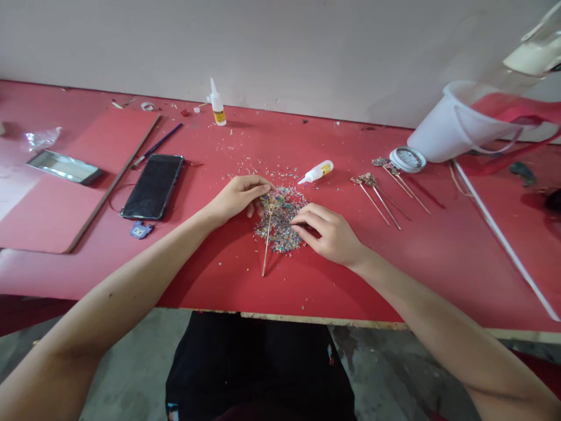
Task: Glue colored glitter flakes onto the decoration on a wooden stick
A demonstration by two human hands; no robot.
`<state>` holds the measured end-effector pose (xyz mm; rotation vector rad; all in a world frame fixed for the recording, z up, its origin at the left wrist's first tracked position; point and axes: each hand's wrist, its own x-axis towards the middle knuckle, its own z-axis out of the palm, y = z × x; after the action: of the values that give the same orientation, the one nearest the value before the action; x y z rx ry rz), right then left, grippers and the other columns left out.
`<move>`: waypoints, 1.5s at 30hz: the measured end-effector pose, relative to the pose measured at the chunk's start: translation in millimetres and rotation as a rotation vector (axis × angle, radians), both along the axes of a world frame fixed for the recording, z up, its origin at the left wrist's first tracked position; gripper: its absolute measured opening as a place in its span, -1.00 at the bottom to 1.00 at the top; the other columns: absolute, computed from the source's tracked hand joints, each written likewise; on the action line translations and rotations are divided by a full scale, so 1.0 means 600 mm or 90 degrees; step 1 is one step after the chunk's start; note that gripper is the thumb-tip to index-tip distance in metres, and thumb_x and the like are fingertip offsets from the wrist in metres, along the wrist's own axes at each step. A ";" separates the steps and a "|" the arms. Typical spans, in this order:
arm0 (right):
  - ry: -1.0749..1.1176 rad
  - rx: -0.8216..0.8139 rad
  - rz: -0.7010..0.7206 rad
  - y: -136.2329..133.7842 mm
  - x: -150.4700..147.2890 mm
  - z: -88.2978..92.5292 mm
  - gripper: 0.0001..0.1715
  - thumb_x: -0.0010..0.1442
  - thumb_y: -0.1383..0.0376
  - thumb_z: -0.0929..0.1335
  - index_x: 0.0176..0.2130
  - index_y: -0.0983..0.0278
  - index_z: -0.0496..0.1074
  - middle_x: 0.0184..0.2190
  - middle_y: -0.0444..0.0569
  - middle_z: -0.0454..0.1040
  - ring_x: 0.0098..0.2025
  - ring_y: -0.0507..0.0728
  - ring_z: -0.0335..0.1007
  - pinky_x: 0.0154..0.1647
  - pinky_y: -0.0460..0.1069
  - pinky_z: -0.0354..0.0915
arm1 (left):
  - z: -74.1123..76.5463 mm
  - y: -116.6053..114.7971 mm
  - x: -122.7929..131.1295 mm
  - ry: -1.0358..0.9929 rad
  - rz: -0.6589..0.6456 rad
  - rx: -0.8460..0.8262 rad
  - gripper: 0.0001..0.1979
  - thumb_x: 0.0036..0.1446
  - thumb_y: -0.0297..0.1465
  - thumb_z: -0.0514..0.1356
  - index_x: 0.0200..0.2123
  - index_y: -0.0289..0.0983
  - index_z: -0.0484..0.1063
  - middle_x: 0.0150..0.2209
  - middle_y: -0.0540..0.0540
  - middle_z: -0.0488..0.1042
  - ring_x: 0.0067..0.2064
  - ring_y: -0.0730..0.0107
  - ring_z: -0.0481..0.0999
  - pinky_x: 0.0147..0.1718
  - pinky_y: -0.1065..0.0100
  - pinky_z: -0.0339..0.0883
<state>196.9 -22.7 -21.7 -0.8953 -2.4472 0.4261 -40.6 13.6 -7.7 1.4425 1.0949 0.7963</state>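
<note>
Black clothing [258, 365] sits nearest, left fingers [258, 190] holding a hairpin [266, 242], right fingers [309, 219] narrow, 2 yellow labels [218, 117] unreadably small.

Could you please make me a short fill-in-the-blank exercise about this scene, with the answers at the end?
1. The tabletop is coloured ____.
2. The upright bottle stands near the wall, while the other bottle lies on its ____.
3. The right hand is at the pile of colourful chips, while the decorated end of the gold-coloured pin is held by the ____.
4. The white bucket is on the picture's ____ side.

Missing words: red; side; left hand; right.
</note>
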 end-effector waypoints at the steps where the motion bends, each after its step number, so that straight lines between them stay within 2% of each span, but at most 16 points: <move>1: -0.002 0.000 0.001 0.000 0.000 0.000 -0.86 0.32 0.31 0.26 -0.17 0.22 0.41 -0.23 0.00 0.45 -0.16 0.12 0.41 -0.14 0.03 0.35 | 0.000 0.000 0.000 0.003 0.003 -0.001 -0.84 0.27 -0.45 0.08 -0.24 -0.37 0.46 -0.49 -0.05 0.47 -0.59 0.60 0.47 -0.70 0.60 0.21; 9: 0.008 -0.008 -0.010 0.001 0.005 0.004 -0.89 0.28 0.33 0.27 -0.20 0.24 0.40 -0.24 0.00 0.43 -0.18 0.11 0.40 -0.15 0.03 0.36 | 0.002 -0.001 0.002 0.001 0.002 -0.002 -0.82 0.28 -0.46 0.07 -0.24 -0.37 0.47 -0.45 -0.07 0.49 -0.59 0.61 0.47 -0.71 0.58 0.20; 15: -0.011 -0.011 0.043 0.001 0.008 0.003 -0.88 0.28 0.34 0.27 -0.20 0.24 0.40 -0.27 -0.01 0.43 -0.20 0.11 0.40 -0.20 0.01 0.35 | 0.001 -0.001 0.002 -0.003 0.005 0.003 -0.84 0.28 -0.47 0.07 -0.25 -0.37 0.45 -0.46 -0.06 0.48 -0.60 0.61 0.47 -0.71 0.60 0.19; 21: -0.001 -0.004 0.010 0.001 0.010 0.004 -0.87 0.29 0.33 0.28 -0.18 0.25 0.41 -0.24 0.01 0.44 -0.18 0.11 0.41 -0.17 0.02 0.36 | -0.002 0.001 0.000 -0.014 -0.008 0.011 -0.83 0.28 -0.46 0.07 -0.25 -0.37 0.45 -0.42 -0.07 0.49 -0.59 0.60 0.48 -0.71 0.59 0.21; 26: -0.017 -0.001 0.043 -0.001 0.003 0.000 -0.85 0.31 0.33 0.26 -0.17 0.25 0.42 -0.23 0.01 0.45 -0.18 0.10 0.42 -0.18 0.00 0.36 | 0.001 0.000 0.003 -0.006 0.006 -0.003 -0.84 0.28 -0.49 0.06 -0.26 -0.38 0.44 -0.48 -0.03 0.46 -0.61 0.61 0.47 -0.72 0.59 0.18; 33: -0.002 -0.018 -0.020 0.005 0.010 0.000 -0.85 0.32 0.29 0.26 -0.17 0.25 0.41 -0.21 0.01 0.43 -0.19 0.09 0.41 -0.18 0.00 0.35 | -0.004 0.002 0.000 -0.012 0.005 -0.007 -0.85 0.28 -0.47 0.07 -0.26 -0.36 0.43 -0.52 -0.01 0.44 -0.61 0.59 0.46 -0.72 0.59 0.18; 36: 0.001 -0.019 -0.008 0.007 0.004 -0.002 -0.82 0.34 0.27 0.25 -0.15 0.24 0.42 -0.22 0.00 0.44 -0.18 0.09 0.42 -0.17 -0.01 0.34 | -0.007 0.003 -0.001 -0.011 -0.003 -0.014 -0.85 0.29 -0.44 0.08 -0.24 -0.36 0.43 -0.54 0.00 0.43 -0.60 0.58 0.47 -0.70 0.57 0.20; 39: -0.006 -0.015 -0.001 0.011 0.005 -0.003 -0.83 0.32 0.27 0.25 -0.17 0.25 0.42 -0.23 -0.01 0.45 -0.21 0.08 0.43 -0.19 -0.02 0.35 | -0.010 0.004 -0.001 -0.020 0.016 -0.010 -0.86 0.28 -0.44 0.08 -0.24 -0.36 0.42 -0.48 -0.01 0.43 -0.60 0.58 0.47 -0.72 0.56 0.20; 45: 0.062 -0.024 -0.053 0.012 0.013 0.001 -0.82 0.32 0.23 0.26 -0.17 0.22 0.42 -0.23 -0.02 0.44 -0.19 0.08 0.42 -0.15 -0.01 0.34 | -0.016 0.006 -0.003 -0.034 0.018 0.007 -0.86 0.27 -0.44 0.08 -0.23 -0.36 0.42 -0.45 -0.02 0.44 -0.59 0.56 0.48 -0.73 0.56 0.20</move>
<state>204.4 -15.8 -21.1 -0.9650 -2.3128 0.4753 -42.3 17.0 -17.5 1.4104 1.0733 0.8576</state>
